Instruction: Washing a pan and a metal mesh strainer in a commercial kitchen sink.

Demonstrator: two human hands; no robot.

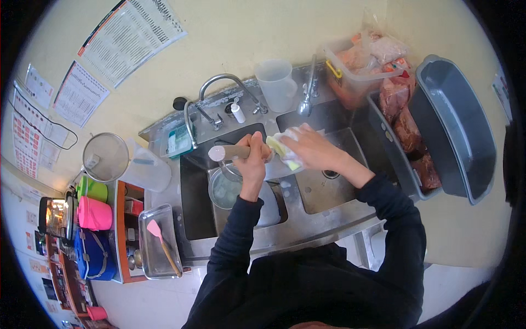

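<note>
My left hand [252, 162] grips the thick, pale round handle [230, 152] of a tool. Its rounded end points to the left. In my right hand [308, 148] is a yellow-green sponge [276, 144] covered in white suds, pressed to the tool just beyond my left fist. A pale flat part [281, 170] shows below the sponge; my fingers and the foam hide most of the tool. Both hands are over the divider of a double steel sink [296, 224]. Under my left wrist, a round clear vessel [225, 190] and a whitish container [269, 205] sit in the left basin.
Behind the sink are curved faucets [224, 77], a plastic pitcher [276, 86] and a small white bottle [237, 113]. At right, a grey tub [425, 196] holds packaged meat beside another grey tub [460, 123]. At left are a strainer [105, 157] and a glass tray [154, 263] with a pink spatula [155, 228].
</note>
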